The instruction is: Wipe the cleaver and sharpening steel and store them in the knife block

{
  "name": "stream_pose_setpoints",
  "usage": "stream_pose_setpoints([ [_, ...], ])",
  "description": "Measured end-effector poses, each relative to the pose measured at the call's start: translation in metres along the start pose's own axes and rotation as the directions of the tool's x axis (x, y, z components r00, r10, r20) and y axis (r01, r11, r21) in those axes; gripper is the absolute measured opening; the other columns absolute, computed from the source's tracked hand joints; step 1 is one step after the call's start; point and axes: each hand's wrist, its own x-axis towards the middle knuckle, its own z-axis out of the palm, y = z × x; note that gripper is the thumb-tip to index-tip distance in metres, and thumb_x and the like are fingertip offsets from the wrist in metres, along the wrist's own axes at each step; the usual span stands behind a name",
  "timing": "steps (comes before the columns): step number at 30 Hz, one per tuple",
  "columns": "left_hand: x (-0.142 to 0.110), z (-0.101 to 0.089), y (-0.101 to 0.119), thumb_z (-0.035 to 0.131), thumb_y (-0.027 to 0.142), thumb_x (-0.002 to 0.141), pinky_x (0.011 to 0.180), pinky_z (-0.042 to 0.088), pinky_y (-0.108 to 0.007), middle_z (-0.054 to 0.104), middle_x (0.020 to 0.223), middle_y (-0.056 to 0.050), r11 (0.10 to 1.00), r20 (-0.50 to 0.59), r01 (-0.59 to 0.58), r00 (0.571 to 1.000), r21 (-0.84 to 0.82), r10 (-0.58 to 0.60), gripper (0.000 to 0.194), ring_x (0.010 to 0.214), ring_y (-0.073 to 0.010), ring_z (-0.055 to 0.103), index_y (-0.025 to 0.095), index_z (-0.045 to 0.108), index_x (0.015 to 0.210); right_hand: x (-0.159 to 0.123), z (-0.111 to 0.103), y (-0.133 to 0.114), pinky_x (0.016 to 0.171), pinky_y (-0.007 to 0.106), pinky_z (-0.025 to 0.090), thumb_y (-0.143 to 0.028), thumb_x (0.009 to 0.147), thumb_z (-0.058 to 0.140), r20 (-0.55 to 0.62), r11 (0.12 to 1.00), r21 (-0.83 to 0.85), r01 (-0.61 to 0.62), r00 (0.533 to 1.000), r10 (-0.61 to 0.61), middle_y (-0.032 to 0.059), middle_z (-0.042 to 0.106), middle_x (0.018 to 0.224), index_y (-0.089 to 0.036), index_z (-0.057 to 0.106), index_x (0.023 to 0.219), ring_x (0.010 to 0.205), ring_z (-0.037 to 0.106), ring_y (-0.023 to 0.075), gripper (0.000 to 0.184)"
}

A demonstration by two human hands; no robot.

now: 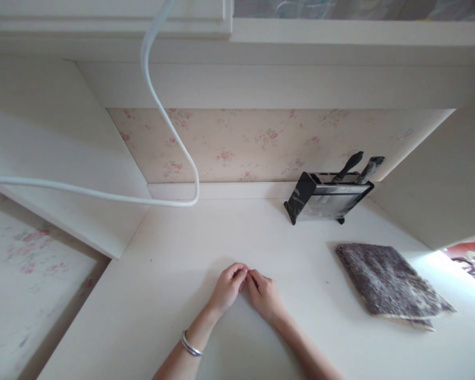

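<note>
My left hand (228, 287) and my right hand (263, 291) meet at the fingertips above the white countertop (174, 301). Both are closed, with the fingers curled in and the thumbs pressed against them. Whether anything small is pinched between them is hidden. A silver bangle (190, 344) circles my left wrist. To the right of my right hand, well apart from it, lies a folded grey-brown cloth (388, 282).
A black knife block (328, 198) stands at the back right, holding black-handled tools (348, 166). A white cable (174, 132) hangs at the upper left. White panels flank the counter, with a white cabinet (103, 18) overhead and floral wallpaper (237, 148) behind.
</note>
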Motion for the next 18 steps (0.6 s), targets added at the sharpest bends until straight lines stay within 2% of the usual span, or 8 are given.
stream_pose_setpoints([
  [18,0.0007,-0.0002,0.0005,0.057,0.047,0.085,0.055,0.032,-0.025,0.046,0.058,0.005,1.0,-0.008,0.003,1.0,0.006,-0.003,0.032,0.057,-0.0123,0.043,0.017,0.064,0.089,-0.0003,0.0013,0.0002,0.066,0.023,0.044,-0.033,0.1,0.034,-0.003,1.0,0.011,0.008,1.0,-0.008,0.0045,0.071,0.081,-0.02,0.061,0.092,0.072,0.067,0.0166,0.031],
])
